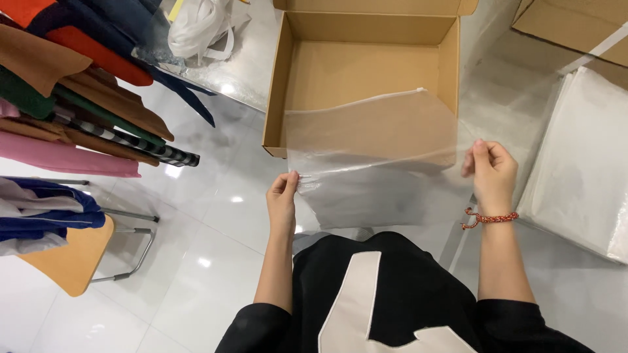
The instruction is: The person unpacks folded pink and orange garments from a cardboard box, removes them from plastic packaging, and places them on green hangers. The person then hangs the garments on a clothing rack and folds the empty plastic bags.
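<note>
Your left hand (282, 196) pinches one edge and your right hand (490, 171) pinches the other edge of a clear plastic bag (373, 157), stretched flat between them over the near wall of the open cardboard box (366, 65).

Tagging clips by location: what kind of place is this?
Probably a garment packing room: both hands hold a clear plastic bag over an open cardboard box, folded clothes are piled at left, and a stack of white bags lies at right.
</note>
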